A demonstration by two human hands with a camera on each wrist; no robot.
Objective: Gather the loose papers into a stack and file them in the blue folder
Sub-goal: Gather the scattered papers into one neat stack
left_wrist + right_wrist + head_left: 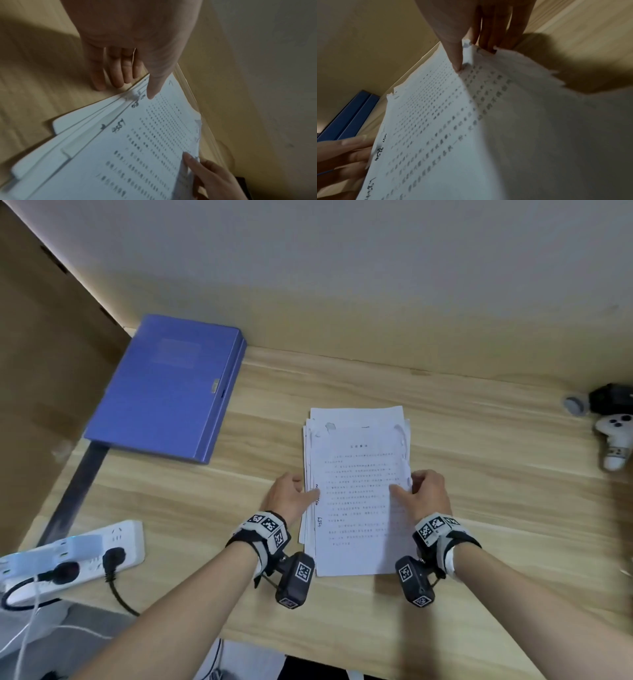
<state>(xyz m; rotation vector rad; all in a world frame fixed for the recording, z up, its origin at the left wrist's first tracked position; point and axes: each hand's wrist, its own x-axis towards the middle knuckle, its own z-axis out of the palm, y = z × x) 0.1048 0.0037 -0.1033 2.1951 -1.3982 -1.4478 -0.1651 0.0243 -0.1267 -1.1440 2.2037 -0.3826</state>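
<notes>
A loose stack of printed white papers (356, 491) (137, 148) (453, 135) lies on the middle of the wooden table (496, 508), its sheets slightly fanned at the left and top edges. My left hand (301, 487) (135, 90) rests its thumb on the top sheet, with straight fingers on the table against the stack's left edge. My right hand (411, 484) (473, 59) pinches the right edge, thumb on top and fingers behind it, and that edge is lifted a little. The blue folder (164, 388) (347, 119) lies closed at the far left.
A white power strip (68, 553) with plugs and cables sits at the near left corner. A white game controller (615, 440) and a black device (613, 398) lie at the far right. Brown cardboard (41, 371) stands along the left side, and a wall runs behind the table.
</notes>
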